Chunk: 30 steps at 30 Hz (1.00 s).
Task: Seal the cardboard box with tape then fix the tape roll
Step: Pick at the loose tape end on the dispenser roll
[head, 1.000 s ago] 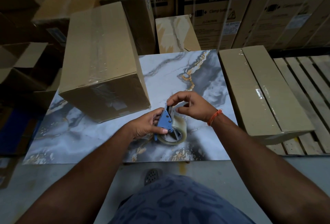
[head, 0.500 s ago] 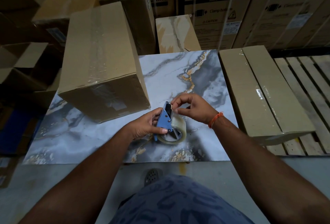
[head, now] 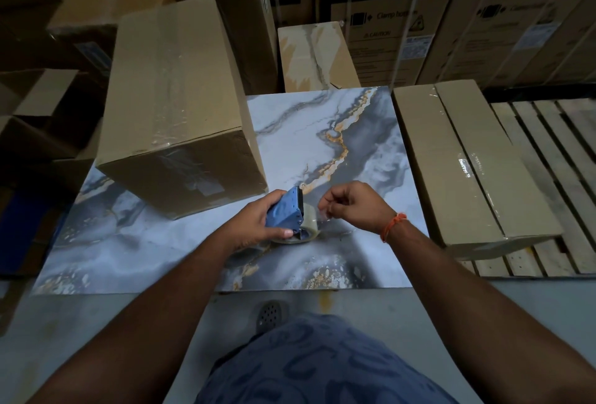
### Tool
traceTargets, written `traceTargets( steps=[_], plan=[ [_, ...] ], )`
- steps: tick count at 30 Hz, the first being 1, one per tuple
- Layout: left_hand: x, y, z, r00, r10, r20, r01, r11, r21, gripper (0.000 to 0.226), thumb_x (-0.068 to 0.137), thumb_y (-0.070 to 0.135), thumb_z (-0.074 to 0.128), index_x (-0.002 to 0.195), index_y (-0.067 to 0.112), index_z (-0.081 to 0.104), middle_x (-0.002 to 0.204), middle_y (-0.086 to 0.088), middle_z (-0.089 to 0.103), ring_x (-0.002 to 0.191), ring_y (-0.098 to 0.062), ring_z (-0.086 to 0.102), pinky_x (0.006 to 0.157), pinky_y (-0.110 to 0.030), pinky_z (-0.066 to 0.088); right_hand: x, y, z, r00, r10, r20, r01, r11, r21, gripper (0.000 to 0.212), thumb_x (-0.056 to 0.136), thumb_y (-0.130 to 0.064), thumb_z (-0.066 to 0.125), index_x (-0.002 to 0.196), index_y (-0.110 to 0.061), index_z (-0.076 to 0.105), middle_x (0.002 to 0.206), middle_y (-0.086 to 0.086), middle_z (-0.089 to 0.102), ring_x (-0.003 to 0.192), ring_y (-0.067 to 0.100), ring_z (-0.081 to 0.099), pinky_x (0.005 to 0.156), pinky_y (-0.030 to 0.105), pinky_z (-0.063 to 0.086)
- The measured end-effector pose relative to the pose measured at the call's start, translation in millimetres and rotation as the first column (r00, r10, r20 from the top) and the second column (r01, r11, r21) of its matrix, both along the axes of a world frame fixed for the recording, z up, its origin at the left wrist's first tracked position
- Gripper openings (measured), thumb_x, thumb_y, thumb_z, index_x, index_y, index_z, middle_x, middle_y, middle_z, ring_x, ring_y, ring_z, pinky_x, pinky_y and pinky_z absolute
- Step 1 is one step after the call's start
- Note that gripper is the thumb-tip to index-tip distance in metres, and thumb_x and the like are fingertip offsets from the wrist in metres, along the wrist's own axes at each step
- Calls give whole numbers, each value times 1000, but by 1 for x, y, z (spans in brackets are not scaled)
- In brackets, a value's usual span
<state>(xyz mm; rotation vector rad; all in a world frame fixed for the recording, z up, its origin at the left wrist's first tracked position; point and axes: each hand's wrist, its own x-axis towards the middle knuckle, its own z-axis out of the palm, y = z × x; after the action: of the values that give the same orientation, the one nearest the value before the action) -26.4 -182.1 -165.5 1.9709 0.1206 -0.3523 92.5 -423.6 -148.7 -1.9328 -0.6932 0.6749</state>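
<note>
A large cardboard box (head: 174,97) lies on the left of the marbled board (head: 322,132), clear tape running along its top seam and down its near face. My left hand (head: 254,226) grips the blue tape dispenser (head: 285,211), which rests on the board just right of the box's near corner. The clear tape roll (head: 308,226) sits in the dispenser, low on the board. My right hand (head: 354,205) is just right of the roll, fingers pinched on the loose clear tape end (head: 324,213).
A long taped carton (head: 464,161) lies along the board's right edge on a wooden pallet (head: 554,152). Stacked washing-machine cartons (head: 387,16) stand behind. More boxes (head: 106,0) crowd the left and back. A floor drain (head: 271,313) is below the board.
My left hand has tilted the dispenser so its blue side faces up. My right hand has moved right and down off the dispenser's top, drawing the tape end away from the roll.
</note>
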Motion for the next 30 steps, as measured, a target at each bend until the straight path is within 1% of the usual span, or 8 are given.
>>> traceTargets(
  steps=[2,5,10,13,20,25,27,30],
  plan=[
    [-2,3,-2,1000,-23,-8,23,998,64,70,77,41,86,138,35,51,129,5,63,121,-15,62,105,-44,51,-7,1,-6,996,-58,-63,59,998,17,10,88,0,65,88,3,75,80,14,77,77,23,75,78,33,60],
    [-3,1,-6,998,-58,0,58,989,134,68,78,41,84,137,33,51,127,5,63,118,-13,61,103,-45,50,-15,6,-14,991,-133,-11,133,991,-9,10,83,-16,78,78,-8,76,72,5,77,71,16,76,75,32,61],
    [-12,1,-16,996,-13,88,-4,981,192,78,73,56,79,140,27,50,133,5,57,125,-15,56,108,-43,47,-21,13,-17,980,-177,-89,180,983,26,8,80,0,77,83,-6,74,67,5,71,64,13,69,74,31,61],
    [-15,-1,-17,989,17,149,-46,980,194,77,73,55,79,139,26,52,131,4,60,122,-15,59,105,-40,50,-21,18,-12,981,-158,-112,165,985,54,8,83,3,73,89,-3,74,73,10,69,68,13,66,73,23,58],
    [-18,0,-28,991,97,94,-110,984,138,74,71,49,85,136,31,55,130,6,65,122,-14,62,105,-44,51,-20,28,-5,991,-126,-55,127,992,18,11,84,-1,74,91,-9,77,70,-2,68,68,7,62,73,18,56],
    [-26,10,-36,988,127,85,-135,985,108,87,72,47,86,146,21,49,140,3,62,131,-13,58,111,-37,47,-22,28,-7,996,-91,-19,91,995,-37,15,83,-1,75,95,-6,79,74,-14,71,66,-5,66,72,13,55],
    [-27,8,-36,989,124,82,-133,984,121,80,75,43,85,144,27,50,137,8,63,127,-6,59,106,-29,48,-23,27,-7,994,-105,-7,104,993,-49,14,83,-3,76,94,-9,80,74,-11,73,65,-4,67,71,14,56],
    [-26,-2,-31,984,147,100,-159,979,128,77,77,42,83,142,43,43,137,20,58,124,12,53,101,-15,44,-24,25,-7,989,-145,-3,145,988,-43,12,81,-5,78,90,-14,81,77,0,78,70,9,72,75,25,61]
  ],
)
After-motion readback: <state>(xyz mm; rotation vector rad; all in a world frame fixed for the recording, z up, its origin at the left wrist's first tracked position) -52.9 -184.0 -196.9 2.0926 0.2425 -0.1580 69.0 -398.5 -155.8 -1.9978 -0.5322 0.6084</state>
